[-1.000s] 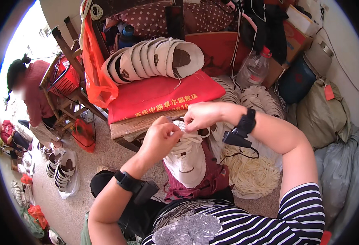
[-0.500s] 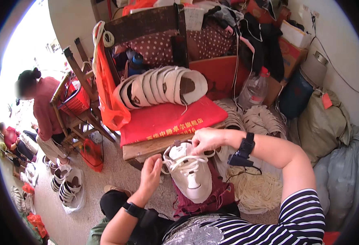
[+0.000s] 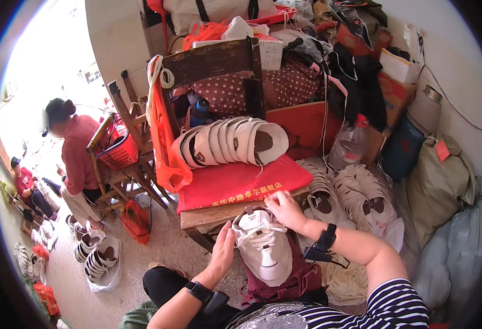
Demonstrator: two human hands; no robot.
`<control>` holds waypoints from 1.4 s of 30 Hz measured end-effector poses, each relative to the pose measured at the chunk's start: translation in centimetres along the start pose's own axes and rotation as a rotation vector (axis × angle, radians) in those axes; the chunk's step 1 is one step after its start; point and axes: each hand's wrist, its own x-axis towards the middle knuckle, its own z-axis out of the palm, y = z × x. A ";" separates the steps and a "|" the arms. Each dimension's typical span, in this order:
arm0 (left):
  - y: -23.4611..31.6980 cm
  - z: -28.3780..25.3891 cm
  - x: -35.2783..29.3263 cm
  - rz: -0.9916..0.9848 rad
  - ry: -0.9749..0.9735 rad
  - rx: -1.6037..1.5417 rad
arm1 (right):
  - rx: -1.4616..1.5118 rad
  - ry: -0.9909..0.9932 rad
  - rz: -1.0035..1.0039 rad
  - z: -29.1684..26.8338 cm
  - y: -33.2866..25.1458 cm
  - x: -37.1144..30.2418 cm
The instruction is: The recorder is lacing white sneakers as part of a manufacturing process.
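A white lace-up shoe [image 3: 267, 257] rests toe toward me on a maroon cloth [image 3: 301, 279] over my lap. Its white lace [image 3: 260, 229] crosses the tongue. My left hand [image 3: 219, 257] lies along the shoe's left side, fingers stretched and held close together. At the shoe's collar, my right hand [image 3: 286, 213] is closed with curled fingers in a pinch at the lace; the fingertips are partly hidden. Just beyond stands a wooden chair [image 3: 189, 219] with a red bag [image 3: 235, 189] on its seat, carrying a row of nested white shoe uppers [image 3: 232, 141].
Nested shoes [image 3: 356, 194] and a heap of pale laces [image 3: 345, 282] lie at right, near grey plastic sacks [image 3: 460, 241]. An orange bag [image 3: 164, 142] hangs on the chair. Sandals [image 3: 98, 260] stand on the floor at left; a person [image 3: 79, 151] sits beyond.
The view has shifted, so the scene sits lower and farther right. My left hand has gone from bent fingers near a lace loop to straight fingers against the shoe. My right hand remains at the collar.
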 end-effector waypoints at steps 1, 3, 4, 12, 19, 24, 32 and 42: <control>0.1 0.4 0.1 0.000 -0.009 0.002 | 0.060 -0.074 0.163 -0.1 0.7 -0.6; 0.3 1.1 0.2 -0.020 0.016 -0.100 | 0.436 -0.229 0.390 -0.4 0.5 -1.5; 0.4 1.1 0.2 -0.018 0.013 -0.094 | 0.815 -0.393 0.606 -0.7 -0.2 -1.9; 8.1 3.4 1.1 0.400 -0.349 0.180 | 1.601 -0.673 0.438 -9.1 -0.5 -4.1; 8.5 4.0 9.6 0.411 -0.039 0.424 | 1.341 -0.332 0.066 -16.5 -4.9 -3.7; 6.4 5.4 14.6 0.478 0.000 0.888 | 1.254 -0.218 -0.270 -18.9 -5.7 -0.6; 5.0 7.8 17.6 0.302 -0.050 0.925 | 1.222 -0.407 0.260 -13.1 0.5 11.7; 4.5 7.4 16.5 0.602 -0.029 0.846 | 1.073 -0.710 0.598 -8.8 1.0 17.3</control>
